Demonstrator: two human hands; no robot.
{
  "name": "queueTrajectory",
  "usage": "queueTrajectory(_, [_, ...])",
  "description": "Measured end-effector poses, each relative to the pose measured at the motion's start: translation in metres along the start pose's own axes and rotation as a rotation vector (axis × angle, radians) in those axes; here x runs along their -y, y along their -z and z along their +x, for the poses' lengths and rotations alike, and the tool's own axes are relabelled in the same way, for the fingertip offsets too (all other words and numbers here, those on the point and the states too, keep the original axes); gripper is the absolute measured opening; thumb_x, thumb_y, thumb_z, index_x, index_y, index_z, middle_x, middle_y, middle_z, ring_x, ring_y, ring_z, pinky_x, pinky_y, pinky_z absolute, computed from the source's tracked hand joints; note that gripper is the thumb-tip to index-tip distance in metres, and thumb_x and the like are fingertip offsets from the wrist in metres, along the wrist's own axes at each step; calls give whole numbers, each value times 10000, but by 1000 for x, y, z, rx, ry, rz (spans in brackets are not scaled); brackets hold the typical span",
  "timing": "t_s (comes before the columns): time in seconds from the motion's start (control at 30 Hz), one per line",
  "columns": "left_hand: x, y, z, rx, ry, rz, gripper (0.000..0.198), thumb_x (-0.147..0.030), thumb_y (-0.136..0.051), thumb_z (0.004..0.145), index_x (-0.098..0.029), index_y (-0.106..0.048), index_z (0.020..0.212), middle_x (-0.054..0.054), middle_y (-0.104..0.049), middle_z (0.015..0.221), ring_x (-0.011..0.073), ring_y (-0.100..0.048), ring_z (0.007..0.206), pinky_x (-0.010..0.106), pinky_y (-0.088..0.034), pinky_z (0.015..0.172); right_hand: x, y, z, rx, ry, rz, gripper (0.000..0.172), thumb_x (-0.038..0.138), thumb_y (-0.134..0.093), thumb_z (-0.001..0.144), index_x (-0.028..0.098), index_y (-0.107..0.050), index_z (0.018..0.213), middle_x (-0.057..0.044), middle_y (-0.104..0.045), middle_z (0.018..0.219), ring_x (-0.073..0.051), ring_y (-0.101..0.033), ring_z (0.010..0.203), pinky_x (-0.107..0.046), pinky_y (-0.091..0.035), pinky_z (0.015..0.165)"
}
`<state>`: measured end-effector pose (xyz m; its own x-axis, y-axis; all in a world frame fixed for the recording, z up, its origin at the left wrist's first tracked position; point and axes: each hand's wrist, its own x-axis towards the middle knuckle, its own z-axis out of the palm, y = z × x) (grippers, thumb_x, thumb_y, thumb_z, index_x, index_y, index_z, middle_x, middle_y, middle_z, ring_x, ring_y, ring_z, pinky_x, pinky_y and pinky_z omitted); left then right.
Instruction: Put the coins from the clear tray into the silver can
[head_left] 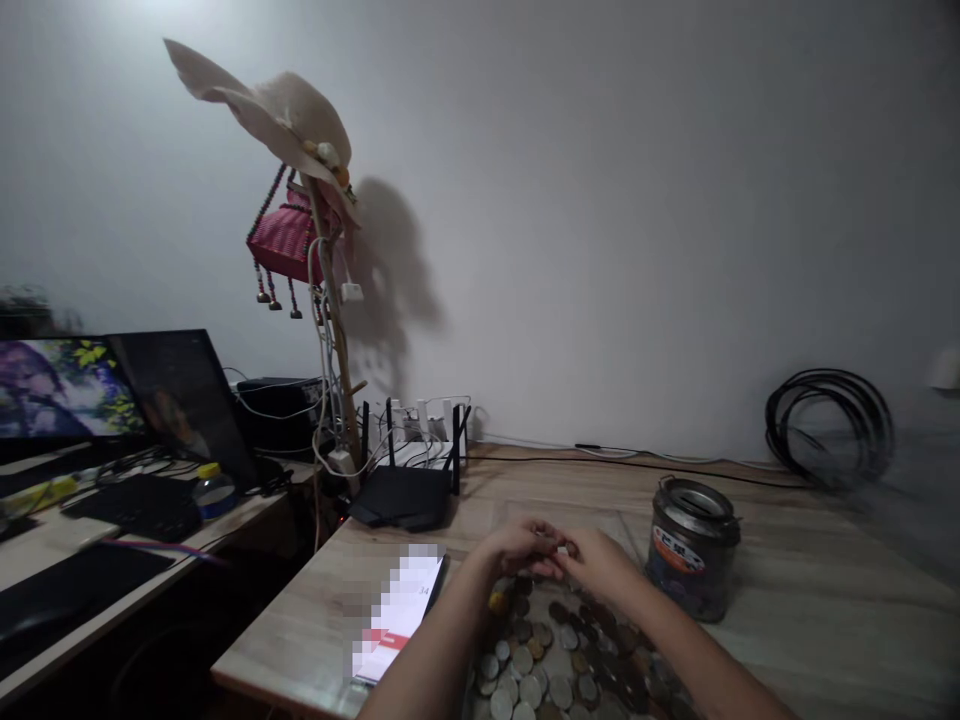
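Note:
My left hand [527, 545] and my right hand [598, 562] meet above the far edge of a spread of coins. Their fingertips come together with the fingers bent and closed. Something small and pale shows at the right hand's fingertips, too small to name. What the left fingers hold, if anything, is hidden. Many silver and brown coins [531, 690] lie loose on the wooden table [277, 640] between my forearms. To the right of my right hand stands a metal-lidded jar [686, 580] with a slot in its top and an orange label.
Left of my left forearm lies a phone [416, 590], its screen lit. Behind it sits a black router [405, 495] with antennas and cables. A post carries a straw hat [300, 105] and a pink bag [285, 240]. Coiled black cable [780, 430] rests by the wall.

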<state>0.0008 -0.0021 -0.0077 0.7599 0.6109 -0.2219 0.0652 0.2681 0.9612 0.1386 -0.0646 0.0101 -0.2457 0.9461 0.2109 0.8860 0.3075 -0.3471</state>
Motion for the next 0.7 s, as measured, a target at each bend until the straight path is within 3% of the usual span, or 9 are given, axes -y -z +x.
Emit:
queueTrajectory(0.13, [-3, -1, 2, -6, 31, -38, 185, -236, -504, 690, -125, -519, 837, 21, -587, 635, 116, -576, 576, 221, -412, 567, 0, 18, -2, -137, -29, -172, 172, 245, -435, 726, 233, -607, 732, -11, -623, 722, -145, -537, 688, -234, -310, 558])
queueTrajectory(0.27, [-4, 2, 3, -129, 70, -113, 179, -210, -452, 706, -122, -496, 855, 45, -592, 657, 130, -585, 621, 225, -416, 577, -7, 58, -11, -522, -24, -357, 267, 293, -377, 781, 212, -625, 725, -47, -602, 777, -169, -496, 779, -267, -338, 646])
queueTrajectory(0.33, [-5, 4, 3, -136, 63, -141, 183, -206, -464, 692, -117, -488, 850, 65, -594, 696, 138, -588, 639, 228, -417, 579, -18, 81, -19, -702, -97, -420, 301, 334, -367, 786, 202, -630, 727, -56, -599, 785, -185, -475, 794, -283, -343, 655])
queueTrajectory(0.4, [-5, 4, 3, -118, 64, -152, 201, -221, -491, 674, -111, -491, 842, 81, -593, 715, 146, -588, 659, 227, -418, 577, -34, 98, -25, -797, -207, -458, 308, 365, -373, 772, 203, -634, 741, -55, -602, 785, -200, -467, 786, -294, -342, 624])
queueTrajectory(0.57, [-6, 3, 2, -93, 47, -146, 236, -257, -533, 639, -107, -505, 819, 79, -588, 719, 148, -586, 688, 218, -412, 583, -75, 111, -27, -684, -386, -425, 282, 382, -424, 696, 216, -652, 700, -62, -616, 759, -220, -477, 738, -302, -332, 574])
queueTrajectory(0.7, [-6, 1, 0, -73, 34, -111, 249, -266, -524, 632, -109, -511, 825, 65, -582, 722, 139, -585, 674, 213, -401, 581, -85, 107, -24, -643, -428, -384, 282, 409, -432, 669, 241, -656, 688, -48, -625, 783, -224, -490, 735, -303, -322, 573])
